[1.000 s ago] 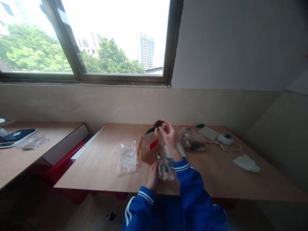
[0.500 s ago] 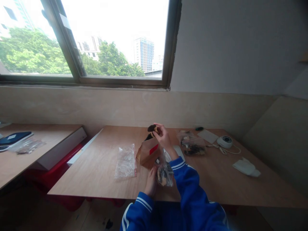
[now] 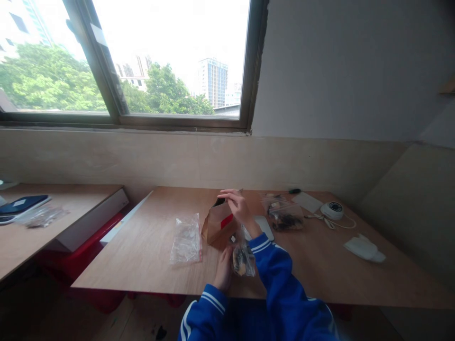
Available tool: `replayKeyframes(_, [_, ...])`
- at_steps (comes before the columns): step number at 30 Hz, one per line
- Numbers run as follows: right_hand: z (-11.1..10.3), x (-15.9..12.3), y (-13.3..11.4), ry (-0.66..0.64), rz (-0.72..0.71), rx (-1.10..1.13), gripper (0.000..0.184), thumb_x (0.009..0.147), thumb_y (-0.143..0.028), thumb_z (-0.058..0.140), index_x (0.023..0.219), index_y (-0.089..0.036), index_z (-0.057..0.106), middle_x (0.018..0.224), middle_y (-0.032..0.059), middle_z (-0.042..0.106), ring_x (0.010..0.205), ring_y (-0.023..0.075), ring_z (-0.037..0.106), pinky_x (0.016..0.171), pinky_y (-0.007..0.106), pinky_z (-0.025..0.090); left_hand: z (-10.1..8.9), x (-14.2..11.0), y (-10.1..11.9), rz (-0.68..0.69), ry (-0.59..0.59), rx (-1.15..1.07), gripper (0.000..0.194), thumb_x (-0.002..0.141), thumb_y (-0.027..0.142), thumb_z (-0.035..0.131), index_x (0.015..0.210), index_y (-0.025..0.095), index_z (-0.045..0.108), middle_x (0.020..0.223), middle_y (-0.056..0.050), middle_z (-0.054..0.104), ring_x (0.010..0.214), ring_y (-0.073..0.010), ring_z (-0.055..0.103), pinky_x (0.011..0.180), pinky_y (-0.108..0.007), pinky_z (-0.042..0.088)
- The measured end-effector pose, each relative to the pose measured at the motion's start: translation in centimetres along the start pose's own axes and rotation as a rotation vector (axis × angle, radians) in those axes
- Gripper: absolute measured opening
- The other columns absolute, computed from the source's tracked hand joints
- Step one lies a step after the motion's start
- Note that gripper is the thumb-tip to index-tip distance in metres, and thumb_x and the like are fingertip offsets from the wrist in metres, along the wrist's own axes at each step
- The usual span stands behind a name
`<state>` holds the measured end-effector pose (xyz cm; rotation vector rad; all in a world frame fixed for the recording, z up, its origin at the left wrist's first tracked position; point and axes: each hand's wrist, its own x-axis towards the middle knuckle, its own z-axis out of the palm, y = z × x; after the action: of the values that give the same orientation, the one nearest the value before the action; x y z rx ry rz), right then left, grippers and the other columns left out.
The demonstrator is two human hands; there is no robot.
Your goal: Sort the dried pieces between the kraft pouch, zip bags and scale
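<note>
- Moved since the earlier frame: right hand (image 3: pixel 237 204), brought down onto the mouth of the paper bag (image 3: pixel 216 228); dark piece held up before, now out of sight.
- Far left, on the side table (image 3: pixel 16 248): dark blue flat case (image 3: pixel 24 205) on a paler flat item, crumpled clear packet (image 3: pixel 41 216) just beside.
- Between the two tables, lower down: red stool (image 3: pixel 80 248), partly in shadow.
- On the main table (image 3: pixel 142 258), left part: clear plastic bag (image 3: pixel 185 239), lying flat with red edge toward the paper bag.
- Next right: paper bag, brown, tilted, dark at the opening, red label (image 3: pixel 226 221) on the side facing the person.
- Below it, near the table edge: left hand (image 3: pixel 223 269), against the left side of the small zip bag (image 3: pixel 242 263) — can't tell if gripping. Dark and tan pieces inside.
- Over the paper bag: right hand again, fingers nearly straight and close together; can't tell if holding anything.
- Behind the right wrist: white flat item (image 3: pixel 265 228), partly covered.
- Further right: large zip bag (image 3: pixel 285 217) with dark pieces, green-handled tool (image 3: pixel 294 191) behind, white card (image 3: pixel 307 201).
- Far right: white dome camera (image 3: pixel 332 210) with pale cable (image 3: pixel 350 225) — crumpled white item (image 3: pixel 364 247) nearer the person.
</note>
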<state>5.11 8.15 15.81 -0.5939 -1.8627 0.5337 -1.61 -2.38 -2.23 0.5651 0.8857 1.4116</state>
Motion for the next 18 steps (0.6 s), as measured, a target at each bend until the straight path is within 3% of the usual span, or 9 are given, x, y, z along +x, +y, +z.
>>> replayKeyframes(5, [0.0,-0.5,-0.3,0.025,-0.020,-0.050,0.037,0.085,-0.012,0.042,0.114,-0.024,0.062,0.123,0.0059,0.058,0.118,0.0188,0.048,0.105,0.038,0.034,0.0,-0.1,0.1,0.001,-0.010,-0.027,0.035,0.076,0.046,0.062,0.095,0.017,0.068,0.100,-0.008,0.070,0.102,-0.0246,0.062,0.097,-0.039,0.044])
replayKeyframes(11, [-2.1,-2.5,-1.6,0.200,0.071,-0.078,0.028,0.086,-0.015,0.042,0.101,-0.022,0.065,0.108,0.0058,0.062,0.107,0.0196,0.054,0.099,0.038,0.038,0.4,-0.5,0.6,0.021,-0.003,-0.020,0.038,0.074,0.046,0.064,0.096,0.015,0.069,0.102,-0.010,0.070,0.105,-0.0270,0.060,0.097,-0.039,0.043])
replayKeyframes(15, [-4.0,-6.4,-1.5,0.226,0.284,0.030,0.022,0.084,-0.019,0.044,0.090,-0.020,0.065,0.090,0.0049,0.066,0.087,0.0187,0.060,0.080,0.032,0.048,0.4,-0.4,0.6,0.049,0.030,0.028,0.039,0.075,0.047,0.062,0.097,0.015,0.068,0.110,-0.011,0.067,0.112,-0.0277,0.057,0.100,-0.040,0.041])
replayKeyframes(18, [-4.2,-10.6,-0.6,0.118,0.525,0.078,0.023,0.081,-0.021,0.043,0.082,-0.018,0.066,0.082,0.0041,0.067,0.073,0.0174,0.061,0.070,0.029,0.049,0.2,-0.2,0.3,0.097,0.048,0.063,0.037,0.077,0.045,0.059,0.100,0.018,0.067,0.116,-0.010,0.065,0.116,-0.0268,0.055,0.101,-0.040,0.041])
